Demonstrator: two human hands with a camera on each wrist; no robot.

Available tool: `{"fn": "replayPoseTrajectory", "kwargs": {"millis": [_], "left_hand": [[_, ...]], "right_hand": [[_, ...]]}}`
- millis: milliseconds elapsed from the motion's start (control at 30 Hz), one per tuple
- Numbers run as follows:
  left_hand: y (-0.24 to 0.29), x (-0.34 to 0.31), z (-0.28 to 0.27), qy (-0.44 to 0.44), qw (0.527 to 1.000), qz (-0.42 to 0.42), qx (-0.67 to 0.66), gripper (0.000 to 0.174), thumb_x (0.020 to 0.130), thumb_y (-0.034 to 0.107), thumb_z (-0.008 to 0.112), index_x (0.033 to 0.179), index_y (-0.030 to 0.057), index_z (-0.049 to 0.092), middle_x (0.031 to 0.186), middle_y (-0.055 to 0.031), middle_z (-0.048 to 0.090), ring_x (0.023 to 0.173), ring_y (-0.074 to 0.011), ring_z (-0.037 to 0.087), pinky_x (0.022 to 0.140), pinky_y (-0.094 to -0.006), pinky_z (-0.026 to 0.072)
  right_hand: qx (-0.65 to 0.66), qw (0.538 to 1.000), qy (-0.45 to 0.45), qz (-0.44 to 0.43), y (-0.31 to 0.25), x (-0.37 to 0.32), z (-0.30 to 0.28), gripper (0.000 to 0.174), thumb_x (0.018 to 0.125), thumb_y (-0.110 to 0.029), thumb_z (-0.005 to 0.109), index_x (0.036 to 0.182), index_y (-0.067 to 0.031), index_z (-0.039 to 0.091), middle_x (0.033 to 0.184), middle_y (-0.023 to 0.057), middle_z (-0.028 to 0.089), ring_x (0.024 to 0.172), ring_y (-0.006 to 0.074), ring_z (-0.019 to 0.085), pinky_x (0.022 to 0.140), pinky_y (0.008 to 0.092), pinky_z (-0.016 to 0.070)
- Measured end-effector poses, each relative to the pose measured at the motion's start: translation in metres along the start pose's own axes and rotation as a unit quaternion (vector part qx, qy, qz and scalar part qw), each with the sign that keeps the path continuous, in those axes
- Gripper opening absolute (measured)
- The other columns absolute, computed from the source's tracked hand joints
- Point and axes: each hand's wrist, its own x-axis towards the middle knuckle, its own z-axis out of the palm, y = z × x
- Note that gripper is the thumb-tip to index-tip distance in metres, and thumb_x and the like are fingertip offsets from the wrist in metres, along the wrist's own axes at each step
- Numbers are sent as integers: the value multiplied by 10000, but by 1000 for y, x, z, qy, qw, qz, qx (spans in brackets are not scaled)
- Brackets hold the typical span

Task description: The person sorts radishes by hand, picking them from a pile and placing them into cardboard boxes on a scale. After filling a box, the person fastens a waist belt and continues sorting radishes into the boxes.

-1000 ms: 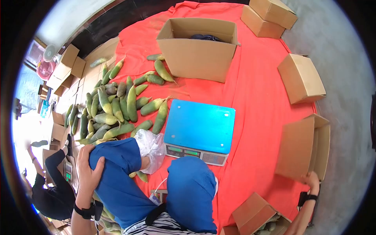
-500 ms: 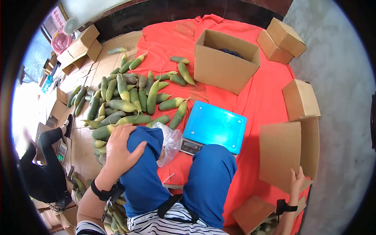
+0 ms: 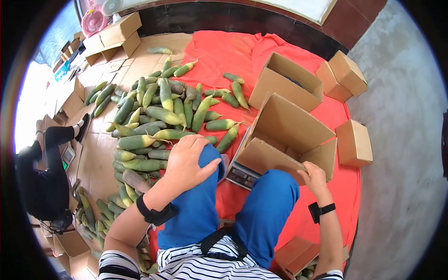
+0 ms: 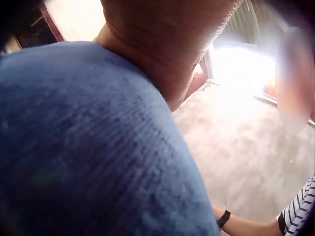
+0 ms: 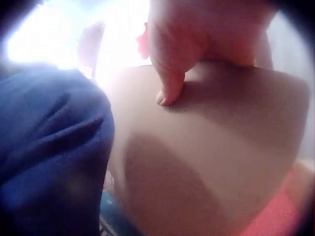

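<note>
My right hand grips the near rim of an open cardboard box, thumb on the outer wall and fingers over the edge. In the right wrist view the thumb presses flat on the cardboard wall. The box stands over the weighing scale, covering its blue plate; only the scale's front panel and left edge show. My left hand rests on the left knee of the blue trousers, thumb spread apart from the fingers. In the left wrist view the hand lies on the blue cloth.
A heap of green radishes lies left of the scale on cardboard and a red cloth. Another open box stands behind, with closed boxes along the right. A box of radishes sits near my right elbow. Another person is at far left.
My right hand has brought the empty box from the right side across onto the scale. The left hand stays on the knee. The head view has shifted.
</note>
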Motion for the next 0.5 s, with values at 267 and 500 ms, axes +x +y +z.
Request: {"fn": "replayPoseTrajectory", "kwargs": {"millis": [267,500], "left_hand": [[-16,-5,5,26,999,-5,-18,434,745,351,710,1008,29,584,1013,-160,592,985,-343,558,854,-434,461],[-17,-7,7,1,999,-26,-23,460,749,400,694,1022,46,584,1034,-133,561,1046,-315,528,863,-436,443]], "right_hand": [[-5,1000,12,24,-43,-7,-38,318,822,-148,662,1094,-10,571,1077,163,598,1034,332,559,863,401,460],[-61,996,-18,56,-106,-35,-104,277,845,-118,623,1087,8,568,1060,173,586,985,345,570,828,400,456]]}}
